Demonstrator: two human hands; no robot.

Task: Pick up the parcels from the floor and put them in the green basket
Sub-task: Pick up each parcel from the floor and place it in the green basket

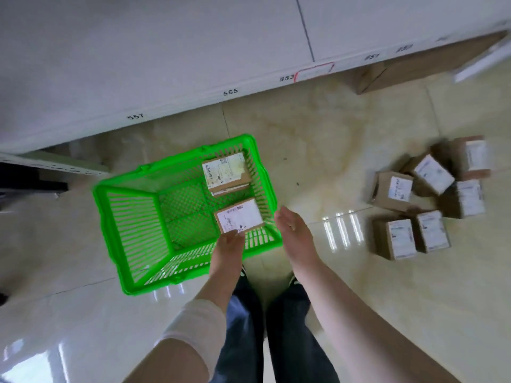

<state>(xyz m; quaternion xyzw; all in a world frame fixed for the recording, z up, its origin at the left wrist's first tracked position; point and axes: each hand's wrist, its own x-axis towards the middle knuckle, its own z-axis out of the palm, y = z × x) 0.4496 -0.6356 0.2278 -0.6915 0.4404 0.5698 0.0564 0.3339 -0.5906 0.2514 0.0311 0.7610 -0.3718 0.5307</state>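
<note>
A green plastic basket (132, 217) stands on the floor in front of me. One brown parcel with a white label (225, 172) lies in its far right corner. My left hand (228, 244) holds a second labelled parcel (239, 215) by its near edge, over the basket's right side. My right hand (293, 230) hovers empty just right of the basket rim, fingers straight. Several more brown parcels (392, 190) lie in a loose cluster on the floor to the right.
A white shelf unit (166, 64) with number labels runs along the back. A larger cardboard box (392, 73) sits under its right end. My legs and shoes (276, 313) stand just behind the basket on glossy beige tiles.
</note>
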